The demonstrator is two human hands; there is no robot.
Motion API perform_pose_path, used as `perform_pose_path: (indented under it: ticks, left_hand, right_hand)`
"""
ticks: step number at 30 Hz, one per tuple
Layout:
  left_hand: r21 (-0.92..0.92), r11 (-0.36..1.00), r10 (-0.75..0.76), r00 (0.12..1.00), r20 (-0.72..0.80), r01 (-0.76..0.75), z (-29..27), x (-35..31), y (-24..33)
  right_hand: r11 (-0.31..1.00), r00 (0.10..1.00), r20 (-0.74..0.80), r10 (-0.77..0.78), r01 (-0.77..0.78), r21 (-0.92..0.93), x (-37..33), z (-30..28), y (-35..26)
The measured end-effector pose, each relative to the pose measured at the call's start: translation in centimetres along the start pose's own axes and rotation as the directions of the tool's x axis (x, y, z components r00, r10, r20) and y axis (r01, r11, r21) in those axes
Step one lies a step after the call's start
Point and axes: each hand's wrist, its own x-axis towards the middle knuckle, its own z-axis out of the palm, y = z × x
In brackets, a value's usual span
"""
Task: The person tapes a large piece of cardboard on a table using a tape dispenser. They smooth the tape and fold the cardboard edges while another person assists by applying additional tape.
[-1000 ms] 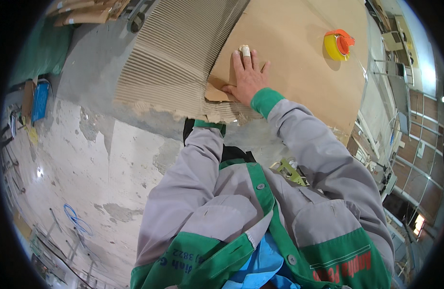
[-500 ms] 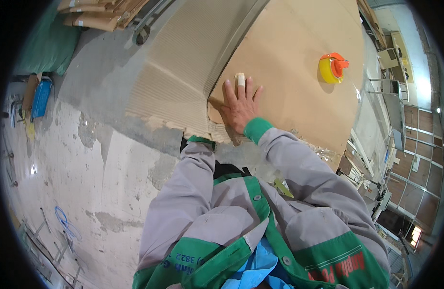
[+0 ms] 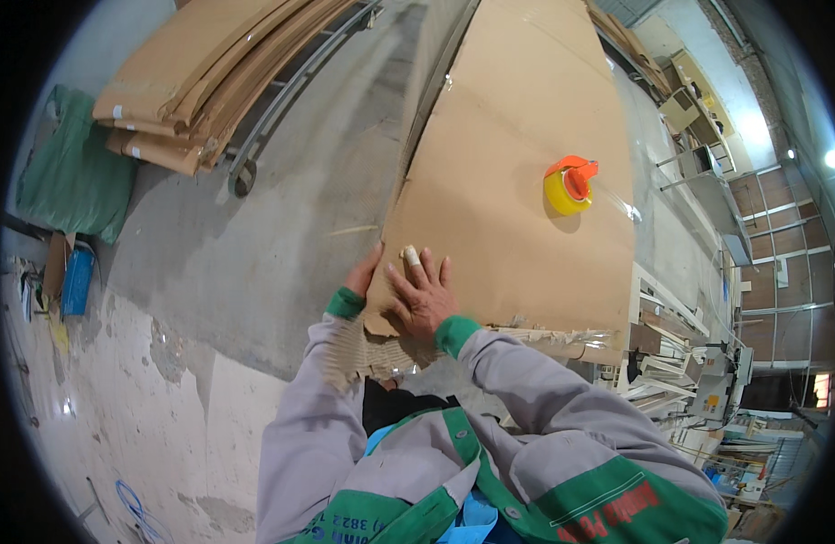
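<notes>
A long brown cardboard sheet [image 3: 499,136] lies in front of me, with a torn, ragged near edge. Its left flap [image 3: 419,118] stands up along the fold and shows mostly edge-on. At the near end of that fold, my left hand [image 3: 361,272] grips the flap from its outer side; part of its fingers is hidden. Beside it, my right hand [image 3: 424,297] lies flat on the sheet with fingers apart, one fingertip wrapped in pale tape. Further right on the cardboard sits a yellow tape roll in an orange dispenser [image 3: 571,186].
Stacked cardboard [image 3: 200,72] rests on a metal-framed cart [image 3: 245,172] at the far left, near a green sack [image 3: 77,172]. A blue box [image 3: 77,279] stands below it. White frame pieces [image 3: 662,363] and a grey table [image 3: 707,172] are on the right.
The left flap has swung up from lying out to the left. My left hand has come out from under it to its outer side. My right hand still presses on the sheet.
</notes>
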Motion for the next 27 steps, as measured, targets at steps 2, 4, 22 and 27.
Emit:
perform_pose_path:
  ticks: [2, 4, 22, 27]
  left_hand:
    - [0.234, 0.97, -0.06, 0.998, -0.037, 0.067, -0.1, 0.9, 0.6]
    - [0.382, 0.912, -0.142, 0.989, -0.044, 0.148, -0.3, 1.7, 1.0]
    - [0.48, 0.862, -0.19, 0.982, 0.005, 0.164, -0.4, 2.3, 1.4]
    - [0.447, 0.878, -0.129, 0.984, -0.122, 0.171, -0.1, 2.7, 0.6]
  right_hand:
    - [0.999, 0.999, 0.039, 0.019, -0.02, 0.043, -0.7, -0.4, 0.0]
    - [0.998, 0.999, -0.048, 0.019, -0.016, 0.063, -1.7, -0.6, 0.2]
    - [0.612, 0.768, 0.247, 0.591, -0.626, 0.484, -0.7, -4.1, 11.9]
    - [0.718, 0.769, 0.092, 0.633, -0.627, 0.303, 0.1, -3.8, 10.3]
